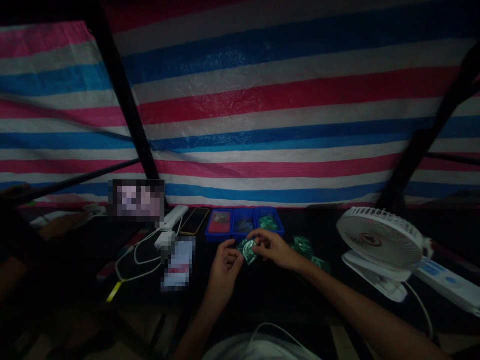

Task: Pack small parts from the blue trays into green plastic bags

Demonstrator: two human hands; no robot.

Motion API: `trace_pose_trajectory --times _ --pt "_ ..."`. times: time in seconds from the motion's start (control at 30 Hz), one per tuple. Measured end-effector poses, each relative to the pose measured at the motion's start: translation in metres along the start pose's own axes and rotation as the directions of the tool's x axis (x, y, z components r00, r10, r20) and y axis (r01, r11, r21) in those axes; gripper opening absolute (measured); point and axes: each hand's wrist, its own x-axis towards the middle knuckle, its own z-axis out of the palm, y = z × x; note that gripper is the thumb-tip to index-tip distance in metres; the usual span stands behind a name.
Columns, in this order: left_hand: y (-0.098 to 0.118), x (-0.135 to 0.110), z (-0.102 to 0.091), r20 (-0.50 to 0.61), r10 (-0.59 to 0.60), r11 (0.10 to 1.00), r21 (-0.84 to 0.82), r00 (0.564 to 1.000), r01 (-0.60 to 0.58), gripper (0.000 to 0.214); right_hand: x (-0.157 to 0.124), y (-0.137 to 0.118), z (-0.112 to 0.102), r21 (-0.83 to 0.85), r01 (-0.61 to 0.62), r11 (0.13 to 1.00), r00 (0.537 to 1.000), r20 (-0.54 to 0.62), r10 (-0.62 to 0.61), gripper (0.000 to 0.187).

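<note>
Striped pink, white and blue tarp hangs behind a dark table, and it's a pretty dim setup. Right in the middle, a green foil packet sits up off the table between the person's hands: the right hand pinches it from above with its fingertips, while the left hand has its fingers curled closed against the near side. Just behind is a blue three-compartment tray, more green packets lie past the right hand, and a white desk fan sits off to the right. Someone else's hand rests far left in the gloom.
</note>
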Motion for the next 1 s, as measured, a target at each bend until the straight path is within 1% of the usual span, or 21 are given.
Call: trace_pose_trajectory --times 0.1,0.13,0.2,0.27,0.33,0.43,0.53,0.63,0.73,0.83,1.0 --pt "0.0 0.0 0.0 0.002 -0.007 1.0 0.0 1.0 0.007 0.052 0.001 0.002 -0.001 0.037 -0.009 0.999 1.0 0.012 0.008 0.056" --pt "0.0 0.0 0.0 -0.001 -0.008 1.0 0.0 1.0 0.008 0.053 0.001 0.002 -0.001 0.04 -0.013 0.999 1.0 0.014 0.013 0.056" --pt "0.0 0.0 0.0 -0.005 -0.01 1.0 0.0 1.0 0.01 0.051 0.001 0.004 -0.001 0.025 -0.024 0.999 1.0 0.016 0.023 0.046" --pt "0.0 0.0 0.0 0.01 -0.014 1.0 0.019 1.0 0.014 0.045 0.001 0.004 0.0 0.001 -0.026 1.0 0.999 0.021 0.026 0.038" --pt "0.0 0.0 -0.001 0.032 -0.016 0.998 0.064 0.999 0.013 0.038 0.0 0.003 0.0 -0.024 -0.012 1.0 1.0 0.026 0.013 0.035" --pt "0.002 0.0 -0.001 0.032 -0.009 0.995 0.104 0.999 0.005 0.037 0.0 0.001 0.0 -0.049 0.025 0.998 0.999 0.023 -0.024 0.035" --pt "0.006 -0.001 0.0 0.044 -0.014 0.997 0.073 0.999 0.01 0.039 -0.001 0.0 -0.001 -0.067 0.051 0.996 0.999 -0.008 -0.052 0.037" --pt "0.01 -0.002 0.001 0.067 -0.007 0.999 0.046 0.998 0.004 0.041 -0.001 -0.001 0.0 -0.06 0.014 0.998 1.0 -0.012 -0.015 0.037" --pt "0.01 -0.003 0.001 0.072 -0.015 0.999 0.04 0.997 0.012 0.041 -0.002 -0.002 0.001 0.014 -0.034 0.999 0.999 0.019 0.034 0.039" --pt "0.008 -0.002 0.0 0.065 -0.031 0.999 0.038 0.997 0.029 0.042 -0.003 -0.007 0.002 0.051 -0.028 0.998 0.999 0.037 0.026 0.04" --pt "0.007 -0.002 -0.001 0.042 -0.027 0.998 0.064 0.999 0.025 0.046 -0.002 -0.013 0.002 0.065 -0.012 0.998 1.0 0.019 0.011 0.04"
